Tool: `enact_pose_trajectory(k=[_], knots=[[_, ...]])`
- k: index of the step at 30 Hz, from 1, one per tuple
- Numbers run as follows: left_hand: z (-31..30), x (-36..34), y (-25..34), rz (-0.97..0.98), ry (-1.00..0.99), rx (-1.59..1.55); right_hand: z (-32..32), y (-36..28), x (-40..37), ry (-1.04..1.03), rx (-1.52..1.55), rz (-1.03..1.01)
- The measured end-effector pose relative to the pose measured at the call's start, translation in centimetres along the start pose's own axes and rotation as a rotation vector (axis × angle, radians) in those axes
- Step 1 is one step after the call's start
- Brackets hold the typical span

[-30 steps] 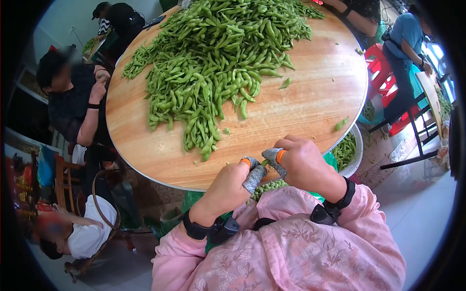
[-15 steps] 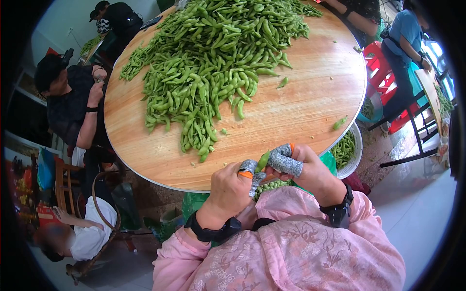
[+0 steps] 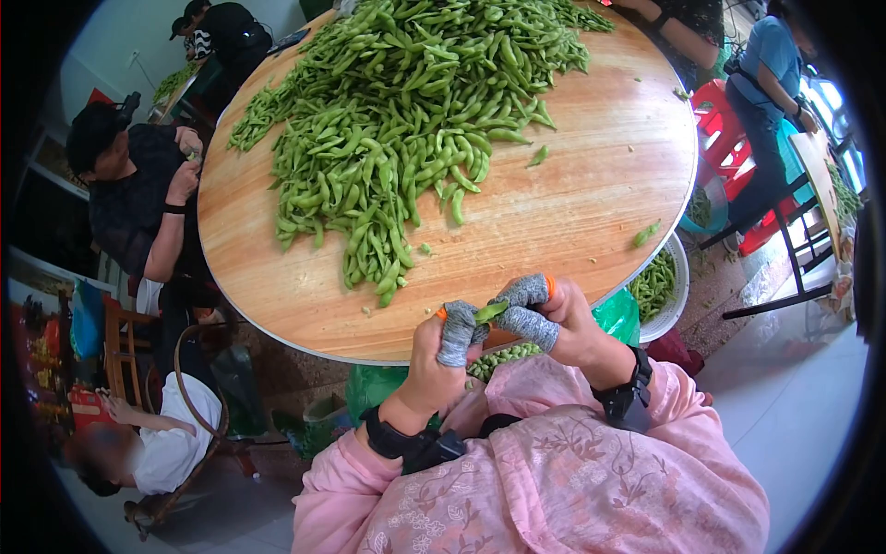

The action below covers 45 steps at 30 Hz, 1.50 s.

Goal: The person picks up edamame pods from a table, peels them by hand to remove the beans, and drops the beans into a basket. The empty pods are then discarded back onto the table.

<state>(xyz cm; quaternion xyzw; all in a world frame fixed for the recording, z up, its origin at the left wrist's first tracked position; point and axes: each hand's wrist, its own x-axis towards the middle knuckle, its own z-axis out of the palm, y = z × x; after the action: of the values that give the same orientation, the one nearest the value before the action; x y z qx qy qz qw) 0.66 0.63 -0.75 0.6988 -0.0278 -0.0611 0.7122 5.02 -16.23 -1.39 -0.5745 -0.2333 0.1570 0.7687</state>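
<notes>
A green edamame pod (image 3: 491, 312) is pinched between my two hands, just past the near rim of the round table. My left hand (image 3: 441, 346) grips one end between thumb and finger. My right hand (image 3: 554, 319) has its thumb and finger closed on the other end. Grey sleeves with orange edges cover several fingertips on both hands. Beneath the hands, shelled beans (image 3: 506, 358) show in a container partly hidden by the hands and pink clothing. A large heap of edamame pods (image 3: 406, 120) lies on the wooden table (image 3: 572, 208).
A white basket of pods (image 3: 660, 286) stands by the table's right edge, next to a green bag (image 3: 620, 317). A person in dark clothes (image 3: 138, 185) works at the left. Another in blue (image 3: 771, 69) is at the right near red chairs (image 3: 720, 125). A seated person (image 3: 180, 434) is lower left.
The pod has tilted from near upright to more level. Both hands have shifted slightly left, and the left hand has turned so its covered fingers wrap the pod's end.
</notes>
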Motion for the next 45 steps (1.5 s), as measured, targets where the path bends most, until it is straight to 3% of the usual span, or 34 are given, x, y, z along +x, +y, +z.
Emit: enact_pose_trajectory(k=[1,3,4,6,11,13,16,18,20,23,25,26,27,28,29,31,32,34,35,38,41,43,45], knots=[[-0.2,0.0,0.0,0.001,0.000,0.001,0.0,-0.1,0.1,-0.001,0.001,-0.001],[-0.5,0.3,0.4,-0.270,-0.043,-0.577,-0.2,-0.8,0.3,-0.003,-0.200,-0.004],[-0.2,0.6,0.8,-0.264,-0.040,-0.574,-0.2,-1.1,0.3,-0.008,-0.199,-0.009],[0.8,0.7,1.8,0.161,-0.057,0.136,0.0,-1.8,0.2,-0.021,-0.095,0.249],[-0.2,0.5,0.6,0.179,-0.160,0.226,-0.3,-2.2,0.1,-0.125,-0.087,0.190],[-0.2,0.0,1.1,0.076,-0.170,0.072,-0.3,-1.8,-0.1,-0.161,-0.049,0.182],[-0.4,-0.3,1.2,0.044,-0.186,0.090,-0.2,-1.7,-0.1,-0.146,0.073,0.258],[-0.3,-0.6,1.0,0.027,-0.166,0.092,-0.1,-2.0,0.0,-0.208,-0.202,0.151],[-0.1,-0.6,0.8,0.014,-0.152,0.093,-0.1,-1.9,-0.2,-0.169,-0.180,0.167],[-0.1,-0.9,0.6,0.144,-0.201,0.277,-1.0,-2.3,-1.0,-0.049,-0.238,0.188],[-0.8,-1.5,0.5,0.207,-0.076,0.496,-3.0,-4.1,-2.0,0.083,-0.409,0.220],[-1.4,-1.5,1.0,0.207,-0.078,0.496,-5.5,-4.5,-2.6,0.015,-0.675,0.169],[-2.1,-1.2,1.9,0.148,0.071,0.640,-6.3,-5.3,-3.4,0.182,-0.756,0.170],[-2.8,-0.9,2.5,0.088,0.223,0.781,-7.3,-7.4,-3.7,0.267,-0.925,0.320],[-3.8,-0.3,2.6,0.088,0.224,0.781,-9.0,-8.2,-4.2,0.307,-1.115,0.409],[-5.5,1.2,2.3,0.143,0.420,1.237,-11.2,-8.0,-5.8,0.516,-1.335,0.251],[-6.1,1.7,1.9,0.147,0.420,1.235,-11.1,-7.9,-5.9,0.519,-1.338,0.249],[-6.8,2.4,1.3,0.087,0.349,1.413,-9.8,-7.7,-5.4,0.618,-0.993,0.131],[-6.8,2.5,1.3,0.092,0.347,1.415,-9.2,-7.1,-5.1,0.623,-0.993,0.130],[-6.9,2.6,1.7,0.110,0.332,1.467,-6.4,-5.2,-3.4,0.377,-0.761,0.157],[-6.6,2.0,2.1,0.040,0.302,1.211,-2.5,-3.7,-1.2,0.123,-0.396,0.236],[-5.8,1.6,2.0,0.158,0.186,0.355,-0.2,-2.1,0.2,0.091,-0.080,0.213],[-4.6,0.9,2.7,0.047,0.117,0.273,1.0,-2.3,1.4,0.062,0.097,0.294]])
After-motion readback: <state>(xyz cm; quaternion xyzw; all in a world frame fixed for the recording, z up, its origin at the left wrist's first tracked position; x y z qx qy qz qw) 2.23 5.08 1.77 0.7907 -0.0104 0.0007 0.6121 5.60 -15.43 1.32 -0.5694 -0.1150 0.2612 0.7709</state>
